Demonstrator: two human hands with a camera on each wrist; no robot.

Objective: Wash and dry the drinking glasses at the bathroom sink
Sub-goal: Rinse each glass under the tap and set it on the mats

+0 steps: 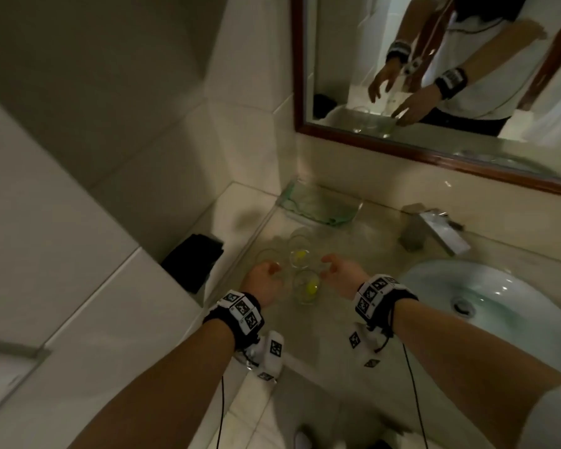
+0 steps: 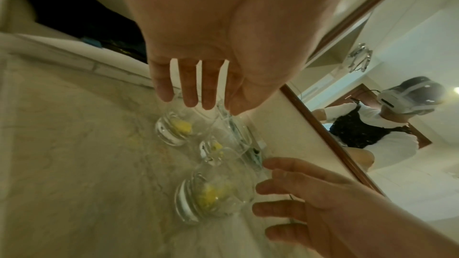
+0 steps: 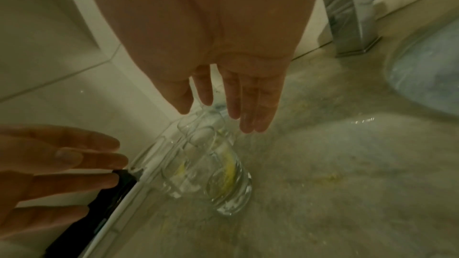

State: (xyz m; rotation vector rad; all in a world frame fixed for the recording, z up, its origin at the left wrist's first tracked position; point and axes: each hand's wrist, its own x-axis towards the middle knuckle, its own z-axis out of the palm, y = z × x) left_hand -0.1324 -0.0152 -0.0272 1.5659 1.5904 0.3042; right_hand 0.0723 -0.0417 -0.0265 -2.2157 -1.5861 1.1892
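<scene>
Now 3 glasses point(image 1: 300, 257) stand clustered on the counter point(image 1: 337, 335), left of the sink point(image 1: 499, 286); left hand point(image 1: 263, 281) and right hand point(image 1: 340, 275) flank them, each grip spread, holding nothing.

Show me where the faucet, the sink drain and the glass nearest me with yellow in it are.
faucet point(image 1: 434, 233), head view, on the flat metal spout.
sink drain point(image 1: 463, 305), head view, on the round metal ring in the basin.
nearest glass point(image 1: 306, 287), head view, on its clear side wall by the yellow residue.

glasses point(image 1: 306, 286): clear glass | counter point(image 1: 321, 351): veined marble | faucet point(image 1: 441, 231): polished metal
</scene>
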